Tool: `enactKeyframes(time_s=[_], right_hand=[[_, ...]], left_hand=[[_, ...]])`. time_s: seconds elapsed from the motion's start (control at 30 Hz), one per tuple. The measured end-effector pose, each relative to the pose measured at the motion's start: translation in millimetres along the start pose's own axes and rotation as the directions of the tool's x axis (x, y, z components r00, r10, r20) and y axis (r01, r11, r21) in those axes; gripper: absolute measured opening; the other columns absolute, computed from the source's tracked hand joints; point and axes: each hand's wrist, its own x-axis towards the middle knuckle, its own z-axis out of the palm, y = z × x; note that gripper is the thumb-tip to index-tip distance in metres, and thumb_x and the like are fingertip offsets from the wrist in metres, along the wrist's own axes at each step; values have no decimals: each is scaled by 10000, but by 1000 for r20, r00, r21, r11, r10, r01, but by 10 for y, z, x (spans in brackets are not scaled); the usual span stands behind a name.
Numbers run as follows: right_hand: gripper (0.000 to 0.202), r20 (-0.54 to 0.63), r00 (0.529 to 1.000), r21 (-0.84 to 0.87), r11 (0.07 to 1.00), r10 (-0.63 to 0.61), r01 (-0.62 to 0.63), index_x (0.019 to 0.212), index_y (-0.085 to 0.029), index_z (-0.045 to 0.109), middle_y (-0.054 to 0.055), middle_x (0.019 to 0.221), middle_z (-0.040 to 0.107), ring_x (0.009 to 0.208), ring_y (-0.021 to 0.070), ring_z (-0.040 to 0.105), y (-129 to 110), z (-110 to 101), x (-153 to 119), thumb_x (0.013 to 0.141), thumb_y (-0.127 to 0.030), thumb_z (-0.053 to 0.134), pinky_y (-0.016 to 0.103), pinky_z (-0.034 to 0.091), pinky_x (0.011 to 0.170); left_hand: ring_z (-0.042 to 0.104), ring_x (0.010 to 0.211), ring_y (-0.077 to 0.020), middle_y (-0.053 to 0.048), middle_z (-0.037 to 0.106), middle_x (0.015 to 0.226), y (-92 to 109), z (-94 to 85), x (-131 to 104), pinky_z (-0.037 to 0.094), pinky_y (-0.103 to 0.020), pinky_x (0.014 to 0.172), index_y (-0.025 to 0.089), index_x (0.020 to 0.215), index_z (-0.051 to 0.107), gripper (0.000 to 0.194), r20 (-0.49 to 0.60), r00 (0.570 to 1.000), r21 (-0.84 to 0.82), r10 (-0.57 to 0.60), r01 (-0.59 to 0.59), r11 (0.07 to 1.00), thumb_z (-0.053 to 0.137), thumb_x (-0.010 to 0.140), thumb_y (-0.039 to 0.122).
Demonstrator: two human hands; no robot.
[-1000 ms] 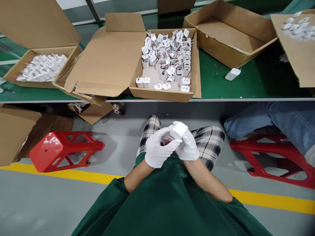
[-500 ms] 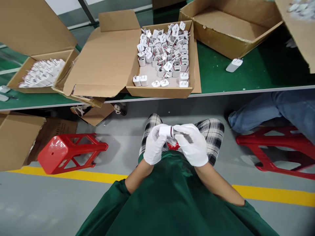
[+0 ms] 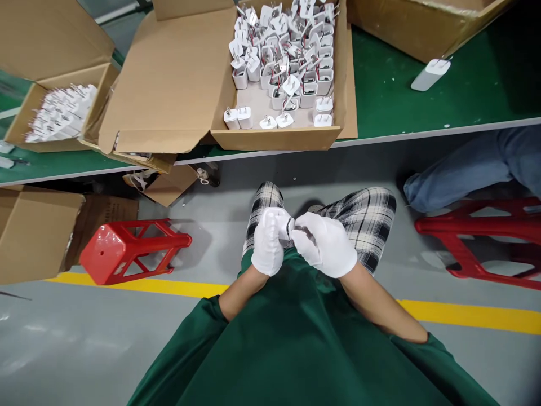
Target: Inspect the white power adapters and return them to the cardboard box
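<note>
Above my lap, my left hand, in a white glove, is closed round a small white plug charger. A dark line shows at the charger's end that faces right. My right hand, gloved too, pinches at that end with thumb and fingers; the exact part between its fingertips is hidden. On the bench ahead, an open cardboard box holds many white charger housings, several with wires and prong caps sticking out. A few closed chargers stand along the box's near side.
At left, a smaller carton holds stacked white parts. A lone charger lies on the green bench near another carton. Red stools stand on both sides. A person's leg in jeans is at right.
My view has tilted down and nearer, so the bench sits higher in the picture. The hands stay together; the gap between the charger's parts looks smaller, and the left hand has turned more upright.
</note>
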Motion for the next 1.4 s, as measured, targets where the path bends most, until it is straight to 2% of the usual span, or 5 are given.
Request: enactKeyframes(time_s=[0.27, 0.43, 0.63, 1.17, 1.4], right_hand=[[232, -18, 996, 24, 996, -88, 88, 771, -213, 548, 36, 667, 624, 547, 148, 528, 57, 103, 18, 909, -311, 390, 286, 386, 562], [260, -242, 951, 248, 935, -195, 255, 789, -216, 526, -17, 642, 573, 508, 111, 484, 67, 240, 30, 979, -345, 405, 263, 369, 503], [278, -452, 889, 195, 965, -71, 176, 703, -245, 450, -21, 561, 451, 472, 138, 447, -14, 428, 23, 973, -305, 415, 302, 346, 464], [250, -270, 933, -188, 963, -240, 194, 604, -217, 402, -10, 517, 453, 462, 114, 428, 183, 417, 67, 841, -248, 477, 266, 309, 484], [415, -220, 973, 64, 995, -66, 81, 659, -226, 354, -22, 562, 399, 498, 107, 389, 123, 387, 145, 984, -482, 331, 261, 298, 505]], left_hand=[[468, 586, -156, -13, 572, 663, 23, 8, 7, 414, -338, 592, 245, 750, 591, 502, -4, 1000, 91, 28, -28, 995, 465, 896, 709], [461, 551, -160, -14, 542, 631, 18, 37, -6, 407, -334, 519, 252, 739, 588, 505, -15, 1000, 32, -12, 12, 999, 467, 886, 719], [535, 644, -226, -40, 586, 668, -7, 51, -35, 470, -406, 649, 298, 717, 602, 492, -36, 999, 77, 17, -14, 997, 417, 902, 714], [477, 641, -145, -8, 522, 686, -184, -32, -17, 455, -320, 656, 215, 706, 530, 477, -21, 1000, 11, -14, 14, 1000, 482, 928, 635], [361, 519, -129, 3, 407, 570, -82, 87, -13, 362, -313, 479, 231, 618, 446, 601, -14, 968, -127, -249, 246, 961, 518, 790, 802]])
